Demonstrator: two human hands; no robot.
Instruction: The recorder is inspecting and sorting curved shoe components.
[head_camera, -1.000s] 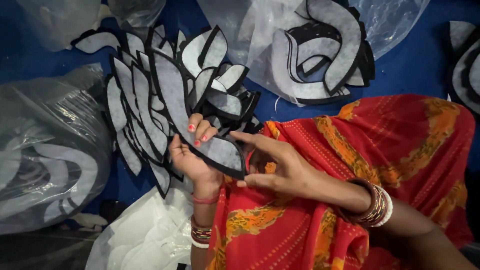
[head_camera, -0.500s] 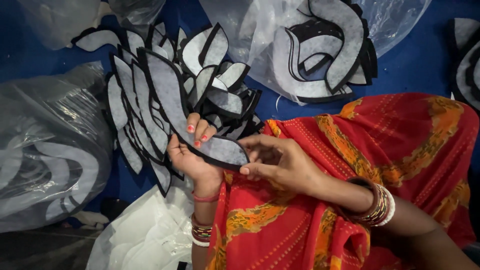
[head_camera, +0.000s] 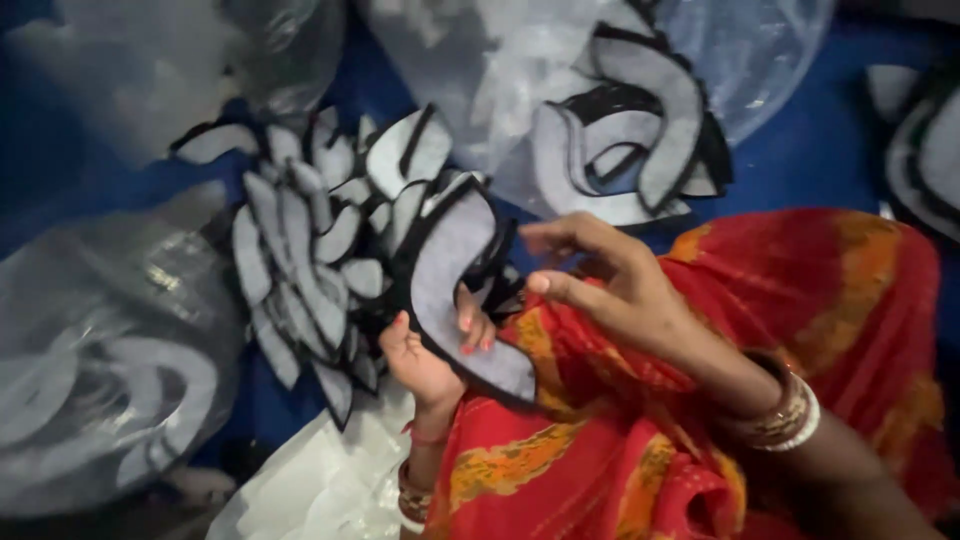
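A curved grey felt piece (head_camera: 455, 290) with a black edge is clamped in the left hand (head_camera: 432, 352): the thumb is pressed on its left rim and two fingertips (head_camera: 470, 325) are curled over its face. The piece is held upright over the lap, its lower end lying against the red and orange cloth (head_camera: 700, 400) draped there. The right hand (head_camera: 600, 275) is seen just beside the piece's upper right edge, with fingers bent and spread apart; nothing is gripped by it, and contact with the piece cannot be judged. Bangles (head_camera: 790, 415) are worn on the right wrist.

Behind the held piece, a fanned heap of similar petal-shaped pieces (head_camera: 310, 250) is spread on the blue surface (head_camera: 820, 160), touching the left hand's piece at its back.

Several clear plastic bags are laid around. In the large bag at the left (head_camera: 100, 370), pale curved cut pieces are packed and seen dimly through the film. On the clear bag at the top (head_camera: 520, 70), a stack of larger swirl-shaped pieces (head_camera: 640, 130) is laid; whether it sits inside or on top cannot be told. More grey pieces (head_camera: 925, 150) are cut off by the right edge. A crumpled white plastic sheet (head_camera: 320, 480) is lying below the left wrist.
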